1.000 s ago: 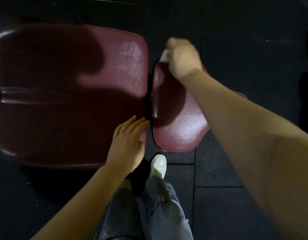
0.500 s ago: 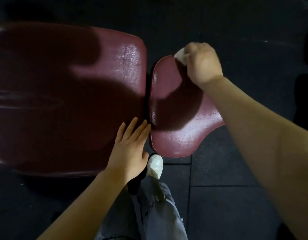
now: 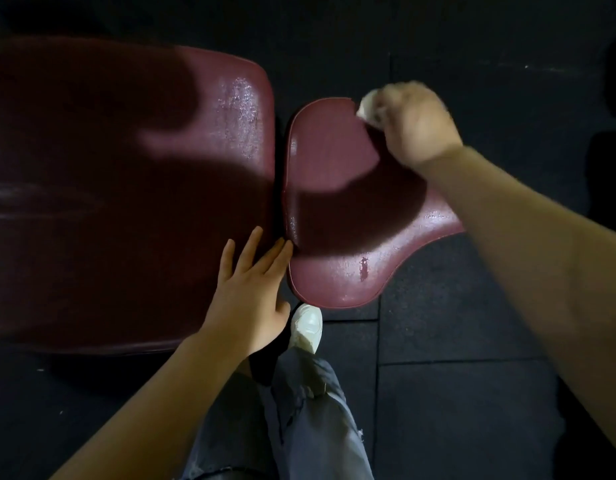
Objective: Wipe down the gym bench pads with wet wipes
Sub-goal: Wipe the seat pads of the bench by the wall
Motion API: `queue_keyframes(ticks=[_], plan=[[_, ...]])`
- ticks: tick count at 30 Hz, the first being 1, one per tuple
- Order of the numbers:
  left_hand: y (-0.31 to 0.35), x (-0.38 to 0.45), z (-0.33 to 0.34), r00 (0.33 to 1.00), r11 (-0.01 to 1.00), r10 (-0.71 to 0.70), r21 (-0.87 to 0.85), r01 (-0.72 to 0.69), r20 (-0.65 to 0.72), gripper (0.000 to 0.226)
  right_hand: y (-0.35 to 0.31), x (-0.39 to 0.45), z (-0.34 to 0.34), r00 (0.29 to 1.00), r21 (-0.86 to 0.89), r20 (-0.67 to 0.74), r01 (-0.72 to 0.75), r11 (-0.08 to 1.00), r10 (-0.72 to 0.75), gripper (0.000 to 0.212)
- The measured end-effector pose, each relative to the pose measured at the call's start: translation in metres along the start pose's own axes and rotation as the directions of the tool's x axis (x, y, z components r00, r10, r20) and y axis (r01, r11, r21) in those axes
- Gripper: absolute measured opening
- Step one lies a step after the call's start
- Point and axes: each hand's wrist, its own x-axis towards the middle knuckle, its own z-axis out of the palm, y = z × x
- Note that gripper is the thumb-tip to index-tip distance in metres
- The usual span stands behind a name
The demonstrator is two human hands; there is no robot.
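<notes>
On dark floor tiles (image 3: pixel 455 323), the large maroon back pad (image 3: pixel 109 220) bears the flat, straight-fingered left hand (image 3: pixel 249 296) at its near corner, while at the smaller seat pad (image 3: pixel 334 202)'s far edge the right hand (image 3: pixel 415 124) curls round a white wet wipe (image 3: pixel 368 105).
</notes>
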Motion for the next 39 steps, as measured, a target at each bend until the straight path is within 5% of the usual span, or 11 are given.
queue_keyframes(ticks=[2, 7, 12, 15, 18, 24, 30, 33, 39], plan=[[0.002, 0.001, -0.002, 1.0, 1.0, -0.016, 0.006, 0.016, 0.02, 0.081, -0.002, -0.008, 0.006, 0.98, 0.024, -0.004, -0.197, 0.98, 0.197, 0.024], [0.006, 0.009, -0.004, 0.995, 0.998, -0.058, -0.007, 0.059, 0.082, 0.079, -0.043, -0.159, 0.011, 0.963, 0.287, 0.237, 0.055, 0.956, -0.126, 0.018], [0.002, 0.011, -0.001, 0.995, 0.999, -0.045, 0.016, 0.044, 0.092, 0.082, -0.018, -0.144, 0.009, 0.935, 0.111, 0.242, 0.24, 0.964, -0.261, 0.016], [0.001, 0.009, 0.002, 0.996, 0.998, -0.04, 0.044, 0.036, 0.084, 0.086, 0.008, -0.079, 0.006, 0.997, 0.011, -0.004, -0.076, 0.997, 0.077, 0.018], [0.003, 0.009, 0.0, 0.993, 0.998, -0.051, 0.043, 0.047, 0.103, 0.088, 0.012, -0.086, 0.011, 0.897, 0.084, -0.139, -0.411, 0.908, 0.419, 0.021], [0.004, 0.011, -0.007, 0.989, 0.999, -0.053, 0.013, 0.052, 0.138, 0.085, -0.032, -0.206, 0.023, 0.976, 0.072, -0.067, -0.2, 0.977, 0.205, 0.016], [0.0, 0.011, -0.003, 0.99, 0.999, -0.037, 0.032, 0.033, 0.134, 0.086, 0.018, -0.173, 0.022, 0.869, 0.226, -0.201, -0.408, 0.884, 0.453, 0.013], [0.002, 0.01, -0.003, 0.99, 0.998, -0.044, 0.052, 0.037, 0.135, 0.086, 0.028, -0.162, 0.024, 0.751, 0.355, -0.202, -0.542, 0.761, 0.629, 0.016], [0.006, 0.012, -0.012, 0.982, 0.996, -0.07, 0.068, 0.058, 0.175, 0.081, 0.008, -0.153, 0.024, 0.233, 0.644, -0.08, -0.73, 0.228, 0.969, 0.013]])
